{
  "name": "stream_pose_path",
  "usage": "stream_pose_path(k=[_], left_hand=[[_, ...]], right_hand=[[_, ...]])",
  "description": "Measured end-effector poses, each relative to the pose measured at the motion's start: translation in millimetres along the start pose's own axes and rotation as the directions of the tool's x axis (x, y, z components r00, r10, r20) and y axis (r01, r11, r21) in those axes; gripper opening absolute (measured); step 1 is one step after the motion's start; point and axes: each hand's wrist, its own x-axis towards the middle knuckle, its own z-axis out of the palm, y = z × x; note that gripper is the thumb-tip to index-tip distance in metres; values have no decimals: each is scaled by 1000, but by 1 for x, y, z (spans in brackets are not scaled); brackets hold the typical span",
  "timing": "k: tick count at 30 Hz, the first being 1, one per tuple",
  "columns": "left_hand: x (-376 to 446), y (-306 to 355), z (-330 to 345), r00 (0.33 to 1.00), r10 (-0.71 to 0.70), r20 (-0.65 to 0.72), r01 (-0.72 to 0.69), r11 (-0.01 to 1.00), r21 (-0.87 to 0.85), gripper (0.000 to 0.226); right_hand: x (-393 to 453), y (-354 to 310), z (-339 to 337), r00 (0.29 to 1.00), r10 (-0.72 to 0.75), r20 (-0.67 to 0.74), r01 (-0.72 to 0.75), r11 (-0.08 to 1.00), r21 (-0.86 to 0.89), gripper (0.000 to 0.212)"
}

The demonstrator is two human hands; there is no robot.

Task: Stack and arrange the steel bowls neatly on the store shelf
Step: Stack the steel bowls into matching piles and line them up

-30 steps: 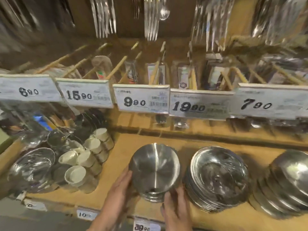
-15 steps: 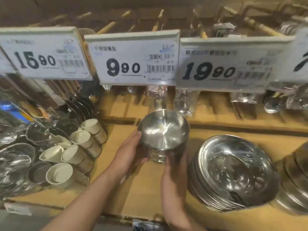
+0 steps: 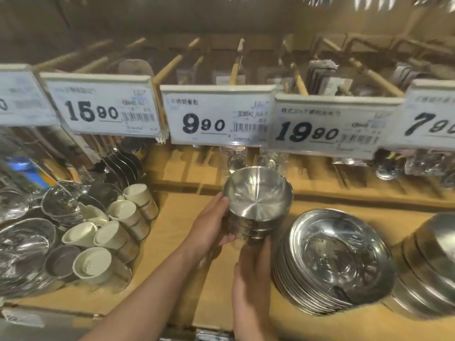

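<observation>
A small stack of steel bowls [image 3: 257, 198] stands tilted toward me near the back of the wooden shelf [image 3: 172, 242], below the 9.90 price tag. My left hand [image 3: 209, 225] grips the stack's left side. My right hand [image 3: 253, 269] holds its front lower edge. To the right lies a leaning stack of wider steel bowls [image 3: 332, 259], close to the small stack. A third steel stack [image 3: 428, 264] sits at the far right, partly cut off by the frame.
A row of price tags [image 3: 216, 116] hangs just above the bowls, with packaged utensils on pegs behind. Cream cups [image 3: 108, 235] and glass bowls [image 3: 24, 244] crowd the shelf's left end. Bare wood lies between the cups and my hands.
Both hands have carried the small bowl stack from the shelf's front edge toward the back, under the price tags. The view has moved in closer.
</observation>
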Motion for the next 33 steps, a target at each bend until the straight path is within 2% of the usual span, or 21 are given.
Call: stream_pose_path(k=[3, 7, 10, 14, 18, 26, 33], left_hand=[[-19, 5, 3, 999, 41, -17, -42, 997, -61, 27], [-58, 8, -4, 988, 107, -116, -96, 991, 98, 19], [-88, 15, -12, 980, 145, -139, -131, 986, 100, 15], [-135, 36, -4, 979, 162, -125, -153, 985, 77, 18], [-172, 47, 24, 977, 210, -25, -206, 971, 121, 17], [-206, 52, 118, 958, 231, 170, -258, 952, 162, 13], [-227, 35, 207, 935, 126, 332, -182, 973, 144, 8]], right_hand=[[-14, -2, -13, 997, 46, 58, -49, 998, 43, 56], [-37, -31, -38, 995, 65, 82, -68, 997, 32, 41], [-54, -67, -63, 991, 0, 137, -2, 1000, 11, 26], [-75, -110, -115, 976, -104, 194, 97, 994, 44, 19], [-90, -139, -174, 979, -160, 124, 154, 987, 56, 22], [-117, -159, -305, 963, -208, -172, 229, 967, 114, 18], [-145, -157, -424, 940, -155, -305, 208, 967, 150, 28]])
